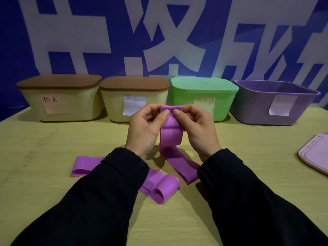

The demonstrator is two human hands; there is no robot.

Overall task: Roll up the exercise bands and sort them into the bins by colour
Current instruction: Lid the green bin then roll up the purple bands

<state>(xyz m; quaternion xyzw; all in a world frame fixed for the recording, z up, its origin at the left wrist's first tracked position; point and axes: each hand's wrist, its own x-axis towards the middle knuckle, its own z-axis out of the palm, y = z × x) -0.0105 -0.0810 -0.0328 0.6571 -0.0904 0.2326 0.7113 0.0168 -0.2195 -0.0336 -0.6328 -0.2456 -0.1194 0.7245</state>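
I hold a purple exercise band (170, 137) up over the middle of the table. My left hand (146, 127) and my right hand (197, 129) both pinch its folded top end between thumb and fingers. The band's tail hangs down and trails onto the table toward the right. A second purple band (159, 186) lies loose on the table under my forearms, with one end showing at the left (83, 166). The open purple bin (276, 102) stands at the back right.
Two cream bins with brown lids (60, 98) (134, 99) and a green lidded bin (204, 96) line the back edge beside the purple bin. A pink lid (316, 153) lies at the right edge of the wooden table (53, 174). A blue banner hangs behind.
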